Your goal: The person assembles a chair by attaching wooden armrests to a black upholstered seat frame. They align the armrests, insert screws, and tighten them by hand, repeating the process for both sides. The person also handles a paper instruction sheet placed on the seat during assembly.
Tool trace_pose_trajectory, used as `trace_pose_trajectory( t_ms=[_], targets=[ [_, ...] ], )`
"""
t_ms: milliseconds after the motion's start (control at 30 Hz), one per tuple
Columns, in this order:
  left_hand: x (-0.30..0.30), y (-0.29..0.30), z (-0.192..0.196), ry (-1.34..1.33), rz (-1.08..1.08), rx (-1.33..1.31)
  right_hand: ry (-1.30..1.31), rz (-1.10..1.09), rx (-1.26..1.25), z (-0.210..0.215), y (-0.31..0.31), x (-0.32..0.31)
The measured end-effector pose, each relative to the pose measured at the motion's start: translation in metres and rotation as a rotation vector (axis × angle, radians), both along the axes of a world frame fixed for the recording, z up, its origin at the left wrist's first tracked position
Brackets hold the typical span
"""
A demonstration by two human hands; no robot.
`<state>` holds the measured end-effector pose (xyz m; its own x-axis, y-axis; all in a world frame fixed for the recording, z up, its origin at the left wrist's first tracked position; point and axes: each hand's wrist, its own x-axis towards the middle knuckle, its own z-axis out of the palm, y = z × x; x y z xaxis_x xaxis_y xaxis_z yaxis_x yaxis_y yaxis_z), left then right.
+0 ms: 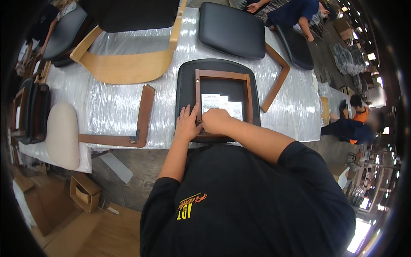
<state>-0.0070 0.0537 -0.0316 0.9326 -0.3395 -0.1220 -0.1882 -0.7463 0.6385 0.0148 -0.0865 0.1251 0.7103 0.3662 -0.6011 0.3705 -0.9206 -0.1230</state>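
A black padded chair seat [187,81] lies underside up on the plastic-wrapped table before me. Fixed against it is a brown wooden frame [223,74], with white printed labels [217,104] inside. My left hand [187,123] rests over the frame's left side near its close corner, fingers spread. At that same corner my right hand [217,121] is closed, thumb side toward the left hand. Whatever its fingers pinch is hidden. Brown L-shaped wooden legs lie on both sides: one leg piece [143,115] at left, another leg piece [279,81] at right.
A light wood chair back [128,68] and a black cushion [231,30] lie farther across the table. A beige cushion [63,135] stands at the left edge beside stacked black seats [36,111]. Cardboard boxes [84,192] sit on the floor. Co-workers [295,15] stand opposite.
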Motion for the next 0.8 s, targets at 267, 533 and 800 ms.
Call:
trace_pose_trajectory(
  t_ms=[267, 533, 800],
  targets=[
    [0.002, 0.000, -0.005, 0.046, -0.023, -0.014, -0.018, -0.307, 0.218, 0.001, -0.008, -0.012],
    [0.014, -0.017, 0.007, 0.370, 0.180, 0.212, -0.403, -0.611, 0.479, -0.040, -0.091, -0.054],
    [0.025, -0.015, 0.014, 0.412, 0.142, 0.277, -0.650, -1.368, 0.292, -0.113, -0.306, -0.137]
  ],
)
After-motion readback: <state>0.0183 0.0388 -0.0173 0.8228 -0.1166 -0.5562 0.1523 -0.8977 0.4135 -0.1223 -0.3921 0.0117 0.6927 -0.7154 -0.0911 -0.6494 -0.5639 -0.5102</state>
